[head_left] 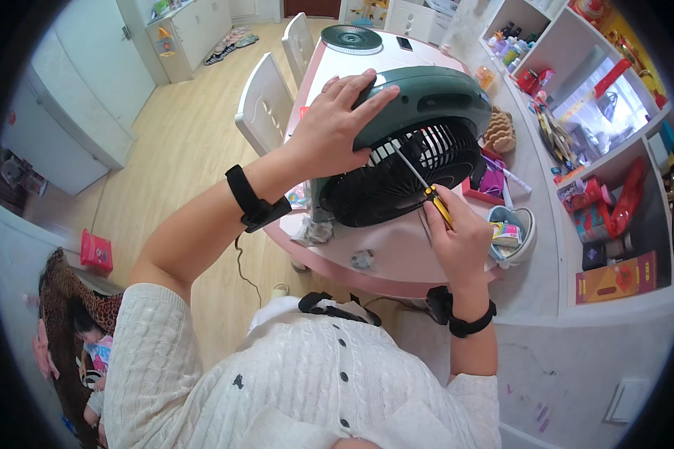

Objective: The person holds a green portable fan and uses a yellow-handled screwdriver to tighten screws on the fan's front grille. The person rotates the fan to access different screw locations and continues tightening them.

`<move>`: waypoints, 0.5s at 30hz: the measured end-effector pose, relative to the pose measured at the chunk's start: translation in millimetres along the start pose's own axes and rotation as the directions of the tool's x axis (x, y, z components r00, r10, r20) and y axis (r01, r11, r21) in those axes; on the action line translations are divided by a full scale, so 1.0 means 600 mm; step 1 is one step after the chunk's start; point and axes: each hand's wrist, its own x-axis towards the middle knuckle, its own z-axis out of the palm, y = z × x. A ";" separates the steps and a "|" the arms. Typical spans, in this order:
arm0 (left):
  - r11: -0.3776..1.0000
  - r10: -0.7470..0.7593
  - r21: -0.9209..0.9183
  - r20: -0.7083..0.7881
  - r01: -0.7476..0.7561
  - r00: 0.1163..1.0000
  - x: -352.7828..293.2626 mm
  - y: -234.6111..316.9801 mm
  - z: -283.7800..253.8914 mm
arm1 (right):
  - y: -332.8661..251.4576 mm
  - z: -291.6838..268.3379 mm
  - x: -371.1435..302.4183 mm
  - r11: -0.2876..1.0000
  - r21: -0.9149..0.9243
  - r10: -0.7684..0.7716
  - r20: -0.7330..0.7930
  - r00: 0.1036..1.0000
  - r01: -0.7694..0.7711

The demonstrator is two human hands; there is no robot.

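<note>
- Fan (419, 78): on the table (401, 251), green housing tilted, directly under the left fingers and just beyond the right ones.
- Left hand (333, 123): fingers spread over the housing's curved edge, thumb lower down beside the black grille (374, 196); appears to be steadying the body.
- Right hand (460, 228): fingers closed around the yellow-and-black handle of a screwdriver (439, 209); its shaft runs up and left from them toward the grille opening.
- Tip: lies ahead of the right fingers, right of the left thumb. Contact with a screw cannot be made out.
- Done, by judgement: fan tipped to expose its grille, tool in position. A green disc (352, 37) lies well beyond the left fingertips at the table's far end; possibly a part already off, not certain.
- Left, by judgement: grille sits in the housing, so the screwdriver work looks unfinished; number of fasteners remaining cannot be told.
- No loose screws made out near either hand's fingers.
- Right of the right fingers, just beside: small basket (532, 238) holding a packet.
</note>
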 end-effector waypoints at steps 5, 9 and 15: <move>1.000 -0.012 -0.017 -0.011 0.012 1.000 -0.003 -0.004 0.004 | -0.014 0.011 0.003 0.998 -0.065 0.017 -0.013 1.000 -0.018; 1.000 -0.021 -0.024 -0.013 0.020 1.000 -0.003 -0.003 0.006 | -0.019 0.021 0.000 0.998 -0.058 0.014 -0.046 0.999 -0.017; 0.999 -0.028 -0.029 -0.010 0.028 1.000 -0.004 -0.006 0.005 | -0.028 0.024 -0.002 0.996 -0.092 0.016 -0.064 0.998 -0.022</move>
